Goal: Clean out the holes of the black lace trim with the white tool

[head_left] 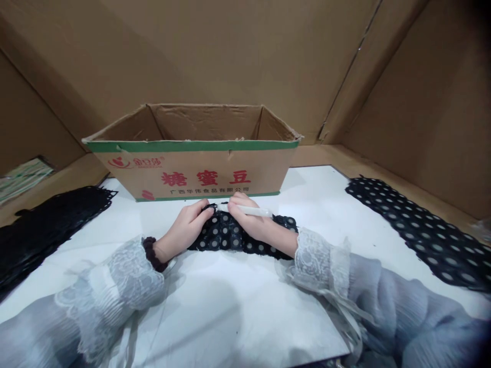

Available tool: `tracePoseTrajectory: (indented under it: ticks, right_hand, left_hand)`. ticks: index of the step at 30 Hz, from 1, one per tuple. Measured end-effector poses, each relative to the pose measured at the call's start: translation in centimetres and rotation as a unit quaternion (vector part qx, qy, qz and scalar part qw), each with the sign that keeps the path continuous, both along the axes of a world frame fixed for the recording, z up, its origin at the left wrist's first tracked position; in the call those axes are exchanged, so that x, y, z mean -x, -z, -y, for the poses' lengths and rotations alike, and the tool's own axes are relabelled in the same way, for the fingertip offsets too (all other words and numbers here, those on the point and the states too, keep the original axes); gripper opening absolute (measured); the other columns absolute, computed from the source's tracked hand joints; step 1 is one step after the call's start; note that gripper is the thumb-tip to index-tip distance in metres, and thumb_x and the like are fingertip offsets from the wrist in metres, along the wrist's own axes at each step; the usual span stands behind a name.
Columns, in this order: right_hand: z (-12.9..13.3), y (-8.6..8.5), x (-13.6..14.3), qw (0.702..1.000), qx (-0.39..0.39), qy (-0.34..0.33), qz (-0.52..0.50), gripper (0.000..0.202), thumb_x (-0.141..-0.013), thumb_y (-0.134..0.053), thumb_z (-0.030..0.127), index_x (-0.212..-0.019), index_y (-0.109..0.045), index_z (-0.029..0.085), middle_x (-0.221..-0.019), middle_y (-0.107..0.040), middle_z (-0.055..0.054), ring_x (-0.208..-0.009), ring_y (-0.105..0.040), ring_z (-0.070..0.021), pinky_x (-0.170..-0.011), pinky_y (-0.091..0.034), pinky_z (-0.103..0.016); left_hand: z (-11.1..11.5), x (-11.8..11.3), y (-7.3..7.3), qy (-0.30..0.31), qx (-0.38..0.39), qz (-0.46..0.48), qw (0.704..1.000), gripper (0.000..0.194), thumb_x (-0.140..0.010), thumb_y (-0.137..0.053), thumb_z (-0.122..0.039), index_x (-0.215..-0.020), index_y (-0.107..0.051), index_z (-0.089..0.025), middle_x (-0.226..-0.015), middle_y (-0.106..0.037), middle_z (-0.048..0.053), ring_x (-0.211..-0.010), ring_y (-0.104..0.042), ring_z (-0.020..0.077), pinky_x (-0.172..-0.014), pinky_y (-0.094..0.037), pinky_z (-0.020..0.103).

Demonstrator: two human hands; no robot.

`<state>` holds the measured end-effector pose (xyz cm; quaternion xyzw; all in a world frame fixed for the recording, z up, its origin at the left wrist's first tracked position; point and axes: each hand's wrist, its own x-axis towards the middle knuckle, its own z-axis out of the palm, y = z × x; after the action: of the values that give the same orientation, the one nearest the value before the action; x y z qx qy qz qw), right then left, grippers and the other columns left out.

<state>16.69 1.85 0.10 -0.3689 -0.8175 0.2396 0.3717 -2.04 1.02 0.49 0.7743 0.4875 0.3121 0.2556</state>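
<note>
In the head view, a black sheet with rows of pale round spots (224,232) lies on the white board in front of me. My left hand (187,225) grips the sheet's far left edge between thumb and fingers. A white pen-shaped tool (253,210) is in my right hand (249,217), its fingers closed around it. The tool's tip points left, toward my left thumb, at the sheet's far edge. My right hand and wrist cover part of the sheet. What the tip touches is too small to make out.
An open cardboard box (192,168) with red lettering stands just beyond my hands. A long black spotted sheet (414,230) lies at the right, and a dark pile of black material (53,225) at the left. Cardboard walls (215,51) enclose the white board (207,301).
</note>
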Motion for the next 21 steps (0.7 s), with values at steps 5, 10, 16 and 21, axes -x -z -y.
tracePoseTrajectory:
  ticks: [5,10,16,21]
  right_hand:
    - [-0.13,0.03,-0.45,0.989,0.126,-0.043,-0.069,0.034,-0.085,-0.034,0.021,-0.051,-0.039,0.018,-0.073,-0.045,-0.001,-0.077,-0.047,-0.0130,-0.075,-0.035,-0.028]
    - [0.21,-0.19,-0.30,0.985,0.147,-0.027,-0.081,0.036,-0.085,-0.036,0.026,-0.052,-0.047,0.017,-0.077,-0.046,-0.001,-0.080,-0.048,-0.0135,-0.080,-0.033,-0.028]
    - [0.28,-0.28,-0.29,0.984,0.156,-0.026,-0.077,0.038,-0.087,-0.036,0.030,-0.053,-0.049,0.017,-0.080,-0.047,-0.002,-0.080,-0.048,-0.0138,-0.081,-0.033,-0.028]
    - [0.35,-0.39,-0.33,0.983,0.163,-0.025,-0.083,0.038,-0.087,-0.035,0.028,-0.052,-0.047,0.017,-0.079,-0.047,-0.002,-0.081,-0.048,-0.0143,-0.082,-0.034,-0.029]
  left_hand:
    - [-0.62,0.22,0.16,0.003,0.041,0.033,0.999,0.023,-0.085,-0.039,-0.036,-0.070,-0.043,-0.018,-0.070,-0.047,-0.002,-0.072,-0.044,0.0152,-0.068,-0.032,0.027]
    - [-0.93,0.26,0.39,0.006,0.047,0.040,0.998,0.024,-0.084,-0.040,-0.037,-0.070,-0.042,-0.018,-0.070,-0.046,-0.002,-0.071,-0.043,0.0150,-0.068,-0.032,0.027]
    - [-0.71,0.23,0.21,0.006,0.047,0.035,0.998,0.025,-0.084,-0.038,-0.039,-0.073,-0.046,-0.018,-0.073,-0.048,-0.001,-0.074,-0.044,0.0163,-0.070,-0.034,0.027]
    - [-0.52,0.16,-0.05,0.007,0.043,0.032,0.999,0.025,-0.084,-0.038,-0.038,-0.073,-0.046,-0.017,-0.074,-0.050,-0.001,-0.074,-0.045,0.0165,-0.071,-0.035,0.027]
